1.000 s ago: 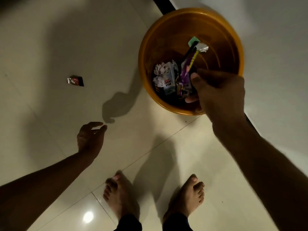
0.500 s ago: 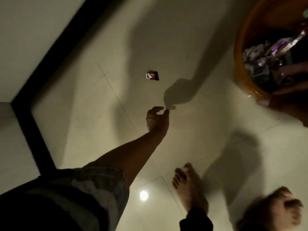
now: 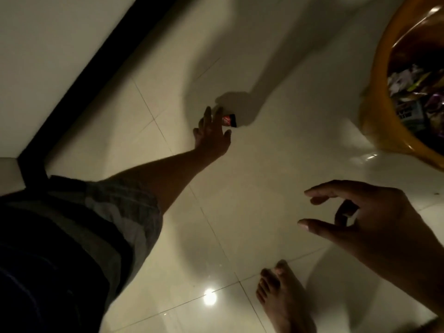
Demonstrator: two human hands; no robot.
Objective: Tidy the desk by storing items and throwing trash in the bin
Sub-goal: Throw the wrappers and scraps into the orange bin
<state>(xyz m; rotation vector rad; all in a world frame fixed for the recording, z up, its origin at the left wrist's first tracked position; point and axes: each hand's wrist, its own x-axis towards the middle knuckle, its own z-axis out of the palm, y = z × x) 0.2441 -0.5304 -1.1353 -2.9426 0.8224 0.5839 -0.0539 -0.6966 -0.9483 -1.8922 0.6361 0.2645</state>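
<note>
Now the person bends low over the pale tiled floor (image 3: 276, 164), and the left hand (image 3: 211, 135) reaches down to a small red and black wrapper (image 3: 229, 120) that lies flat on a tile. The fingers are spread wide and nothing is held yet. Their tips are right at the wrapper, at its 9 o'clock side; whether they touch it I cannot tell, because the picture is dim and a little blurred.

The right hand (image 3: 374, 222) hangs empty at about 4 o'clock from the wrapper, well apart from it, with the fingers loosely curled and a narrow gap between thumb and forefinger. The orange bin (image 3: 374, 111) stands at 3 o'clock from the wrapper, at the edge of the view, and some papers and packets already lie inside it. One bare foot (image 3: 283, 296) is planted at 5 o'clock.

I judge that the step in hand is to pick this last piece of trash from the floor. A flat, thin wrapper on a glossy tile probably slides when it is pushed, so it seems better to press one fingertip on its top, draw it a little toward the thumb, and pinch an edge when it lifts. Afterwards the hand should travel fully over the rim of the bin before letting go, since such a light thing may flutter and fall beside it.
</note>
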